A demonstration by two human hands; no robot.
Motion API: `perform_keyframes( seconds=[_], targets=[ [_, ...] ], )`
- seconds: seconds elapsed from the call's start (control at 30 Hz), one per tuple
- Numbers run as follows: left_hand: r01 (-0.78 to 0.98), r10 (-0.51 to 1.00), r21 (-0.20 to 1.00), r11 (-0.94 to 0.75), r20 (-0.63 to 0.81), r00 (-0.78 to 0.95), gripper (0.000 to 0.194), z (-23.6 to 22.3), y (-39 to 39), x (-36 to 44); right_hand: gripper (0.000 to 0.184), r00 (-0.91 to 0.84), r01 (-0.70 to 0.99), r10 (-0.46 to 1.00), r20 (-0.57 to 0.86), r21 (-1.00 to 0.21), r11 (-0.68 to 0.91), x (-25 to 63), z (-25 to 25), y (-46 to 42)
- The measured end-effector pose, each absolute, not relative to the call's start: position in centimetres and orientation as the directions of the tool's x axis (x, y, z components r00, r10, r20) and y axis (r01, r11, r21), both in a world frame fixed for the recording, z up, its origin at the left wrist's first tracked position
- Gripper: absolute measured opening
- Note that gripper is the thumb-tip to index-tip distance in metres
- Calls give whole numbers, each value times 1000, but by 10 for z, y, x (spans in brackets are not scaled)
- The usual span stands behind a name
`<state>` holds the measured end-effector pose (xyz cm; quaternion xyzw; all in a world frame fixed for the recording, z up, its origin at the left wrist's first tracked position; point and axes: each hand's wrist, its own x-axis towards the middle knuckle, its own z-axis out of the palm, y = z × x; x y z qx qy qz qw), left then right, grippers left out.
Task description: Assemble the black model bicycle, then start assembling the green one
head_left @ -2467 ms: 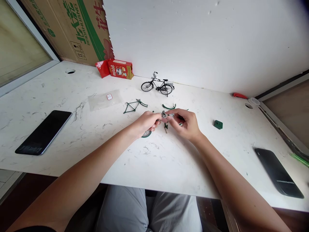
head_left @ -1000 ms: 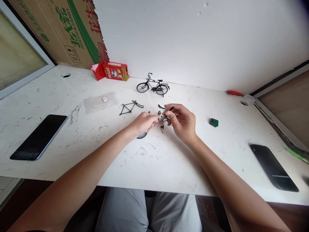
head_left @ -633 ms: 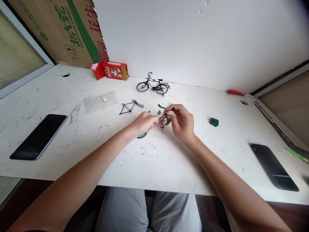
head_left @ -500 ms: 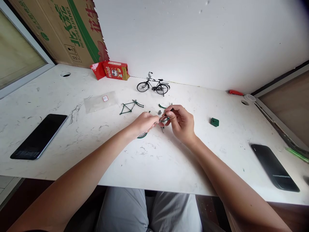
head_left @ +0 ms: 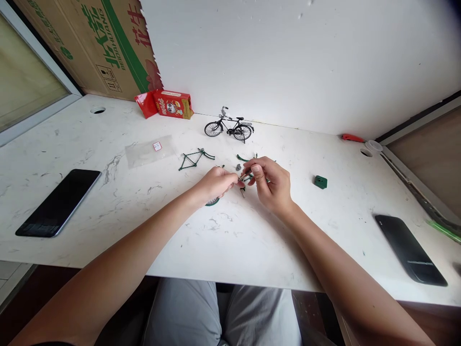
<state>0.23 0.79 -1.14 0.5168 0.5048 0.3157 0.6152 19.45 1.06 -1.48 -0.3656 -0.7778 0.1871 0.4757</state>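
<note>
Near the middle of the table, my left hand (head_left: 218, 183) is closed in a pinch, and the tiny part at its fingertips is too small and covered to name. My right hand (head_left: 271, 183) grips a small screwdriver (head_left: 245, 174), its thin metal shaft pointing at the left fingertips. Below my left hand, a toy bicycle wheel (head_left: 212, 202) with a green rim is partly covered. A green toy bicycle frame (head_left: 194, 164) lies behind the left hand. Around the right fingers are a small grey part (head_left: 238, 167), a curved green piece (head_left: 245, 158) and other partly hidden pieces.
An assembled black model bicycle (head_left: 229, 127) stands at the back. A clear plastic bag (head_left: 144, 154), a red box (head_left: 175, 105) and a phone (head_left: 59, 203) are on the left. To the right are a green block (head_left: 320, 181) and a black phone-like slab (head_left: 410, 250).
My right thumb and fingers have shifted slightly around the screwdriver, and its dark handle end shows less. My left hand stays almost in place, still pinching.
</note>
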Motion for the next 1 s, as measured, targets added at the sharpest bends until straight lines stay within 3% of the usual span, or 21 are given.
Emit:
perform_keyframes(
  seconds=[0.2, 0.37, 0.63, 1.0],
  targets=[
    [96, 942, 976, 198, -216, 257, 27, -19, 9, 4, 19, -185, 494, 614, 768, -467, 733, 192, -11, 9],
    [79, 962, 984, 157, -170, 213, 24, -20, 7, 6, 19, -123, 531, 606, 786, -464, 709, 195, -14, 11],
    [105, 979, 986, 128, -142, 143, 24, -18, 7, 6, 12, -254, 478, 583, 772, -424, 769, 204, -18, 15],
    [186, 994, 982, 26, -45, 96, 27, -23, 7, 7, 56, -186, 653, 703, 687, -448, 611, 205, -15, 23]
  ],
)
